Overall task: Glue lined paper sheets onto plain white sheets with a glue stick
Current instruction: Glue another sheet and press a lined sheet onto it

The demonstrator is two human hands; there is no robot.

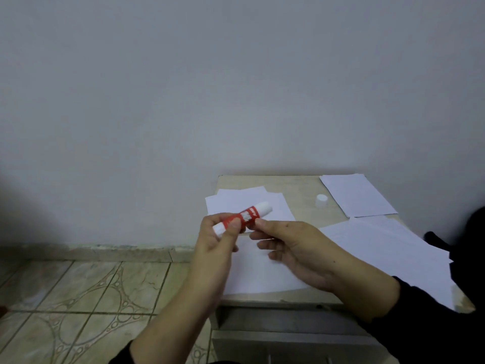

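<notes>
1. The left hand [219, 233] held the glue stick [242, 218] above the table [288, 183], its grip closed round the stick's near-left end, thumb over the red label.
2. The right hand [294, 252] met the stick from the right; its grip was a fingertip touch or pinch at the middle of the red band, the other fingers loosely curled below.
3. The stick lay tilted, its white far end pointing up and to the right, uncapped.
4. The white cap [321, 201] stood upright on the table, well apart from the stick, just left of the far-right sheet [357, 195].
5. A plain white sheet [262, 274] lay at the table's near edge, under both hands.
6. Overlapping white sheets [233, 199] lay at the far left of the table, behind the stick.
7. A larger spread of paper [388, 248] lay at the right; any lines on it were too faint to tell.
8. Dark sleeves covered both forearms.
9. A patterned tile floor [86, 290] showed to the left, below a pale wall [183, 88].
</notes>
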